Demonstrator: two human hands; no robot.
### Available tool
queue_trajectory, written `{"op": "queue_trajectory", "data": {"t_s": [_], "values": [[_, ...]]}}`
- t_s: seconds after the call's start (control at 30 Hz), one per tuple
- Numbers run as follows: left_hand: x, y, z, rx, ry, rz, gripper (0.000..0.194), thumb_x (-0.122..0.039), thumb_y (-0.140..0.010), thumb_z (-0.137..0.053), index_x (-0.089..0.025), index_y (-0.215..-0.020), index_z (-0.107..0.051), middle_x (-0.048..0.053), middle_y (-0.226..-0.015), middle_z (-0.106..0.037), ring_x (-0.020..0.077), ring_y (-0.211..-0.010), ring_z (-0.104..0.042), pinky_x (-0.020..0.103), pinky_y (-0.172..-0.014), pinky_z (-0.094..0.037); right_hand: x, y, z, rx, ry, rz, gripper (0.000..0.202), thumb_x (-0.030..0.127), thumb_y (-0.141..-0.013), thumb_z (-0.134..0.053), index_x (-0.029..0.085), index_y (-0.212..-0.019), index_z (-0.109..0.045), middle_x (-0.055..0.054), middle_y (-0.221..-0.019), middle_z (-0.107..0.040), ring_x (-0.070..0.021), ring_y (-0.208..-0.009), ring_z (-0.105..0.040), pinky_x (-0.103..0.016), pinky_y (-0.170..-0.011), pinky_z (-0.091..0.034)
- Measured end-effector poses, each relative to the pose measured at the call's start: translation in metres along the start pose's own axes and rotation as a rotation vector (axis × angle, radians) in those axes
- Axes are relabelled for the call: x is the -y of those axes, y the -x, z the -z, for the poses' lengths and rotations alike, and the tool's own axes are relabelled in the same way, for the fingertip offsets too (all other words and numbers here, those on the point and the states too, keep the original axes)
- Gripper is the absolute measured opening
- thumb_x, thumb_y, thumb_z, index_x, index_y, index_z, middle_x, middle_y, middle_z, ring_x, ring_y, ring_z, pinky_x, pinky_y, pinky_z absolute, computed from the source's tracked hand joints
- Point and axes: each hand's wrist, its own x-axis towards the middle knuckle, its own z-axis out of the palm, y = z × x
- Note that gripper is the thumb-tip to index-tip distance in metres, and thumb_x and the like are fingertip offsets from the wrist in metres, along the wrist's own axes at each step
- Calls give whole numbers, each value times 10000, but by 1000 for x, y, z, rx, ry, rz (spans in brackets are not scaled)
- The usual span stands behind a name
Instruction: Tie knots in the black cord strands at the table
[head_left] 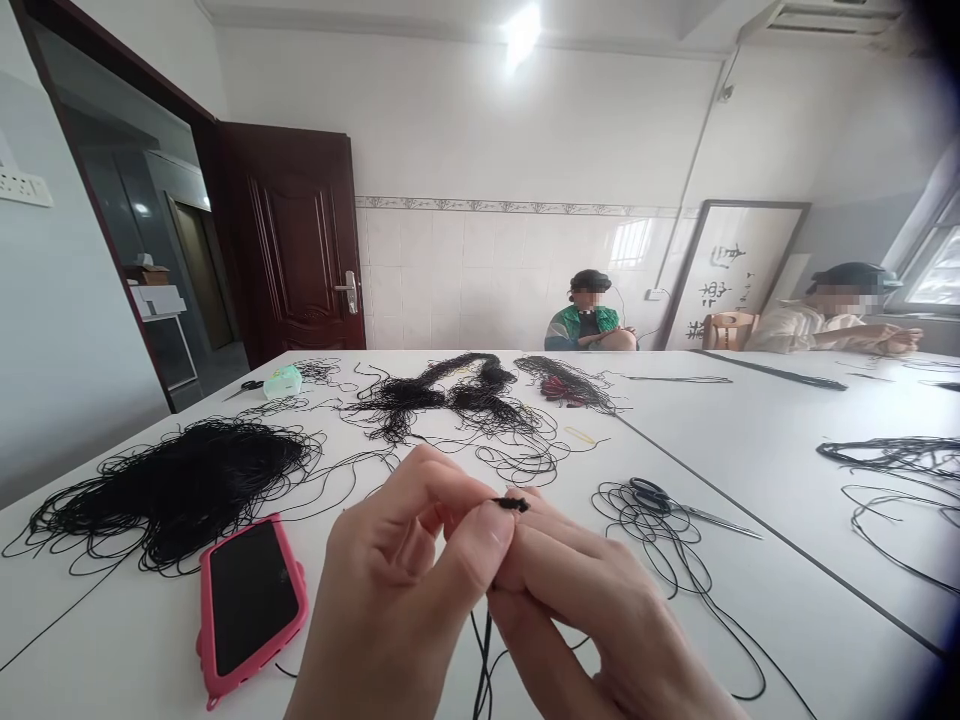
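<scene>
Evidently, in the head view both hands have met above the white table [735, 425], fingertip to fingertip, around a short knotted end of black cord [514, 504]. The left hand [420, 580] pinches it with the thumb pressed close to the bent forefinger, leaving no visible gap. The right hand [592, 600] comes in from the other side, its fingers drawn together against the same bit; exactly where its thumb presses is hidden. Thin strands [484, 660] hang beneath the hands toward the bottom of the view.

The cord looks very light and limp, a little springy where it curls, and unlikely to break under finger pressure. The knotted end seems stiffer and bulkier than the strands, so it is probably the best place to hold, with a narrow pinch just beside the knot. Being so small, it could roll or slip between the fingertips.

Toward the table's left edge lies a big tangled pile [210, 480] of black cord, with a phone [255, 595] in a pink case just on the near side of it. Right of the hands, scissors [652, 497] rest among loose loops [686, 560]. More black bundles [480, 400] lie toward the far edge, and a green tub [283, 381] sits near the far left corner. Two people, one in a green vest [589, 325], sit beyond the far edge.
</scene>
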Motion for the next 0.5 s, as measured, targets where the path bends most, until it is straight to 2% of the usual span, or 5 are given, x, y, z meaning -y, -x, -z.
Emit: {"op": "queue_trajectory", "data": {"t_s": [0.1, 0.2, 0.3, 0.4, 0.5], "values": [[0, 1, -1, -58, -142, -128, 171, -172, -799, -588, -223, -636, -584, -45, -637, -487, 63, -600, -463, 139, -556, -418, 1, 2, 7, 35, 10, 12, 198, 160, -847, -489, 211, -662, -439, 18, -574, -501, -127, -559, -529, -311, -868, -531], [4, 1, 0, -107, -360, -437, 156, -87, -805, -560, -222, -731, -582, -38, -699, -493, 66, -651, -494, 156, -589, -438, 1, 5, 15, -22, 87, -38, 156, 196, -868, -502, 217, -731, -430, 21, -632, -483, -125, -592, -505, -345, -880, -502], [9, 1, 3, -128, -566, -717, 200, -14, -792, -552, -199, -858, -591, -16, -775, -498, 70, -705, -508, 169, -594, -440, -1, 7, 20, -119, 178, -66, 62, 263, -885, -522, 229, -903, -475, -8, -780, -505, -135, -710, -524, -289, -774, -499], [10, 2, 4, -158, -732, -792, 196, -19, -795, -568, -190, -884, -607, -12, -778, -490, 67, -714, -488, 173, -597, -424, -5, 6, 21, -157, 166, -9, 133, 241, -909, -488, 235, -1042, -496, -37, -925, -518, -135, -843, -547, -232, -707, -483], [10, 3, 4, -164, -862, -824, 180, -40, -807, -567, -196, -888, -609, -18, -780, -499, 63, -716, -475, 173, -622, -416, -7, 4, 21, -145, 106, 8, 107, 165, -914, -463, 234, -977, -515, -19, -922, -524, -98, -841, -553, -192, -709, -477]]}}
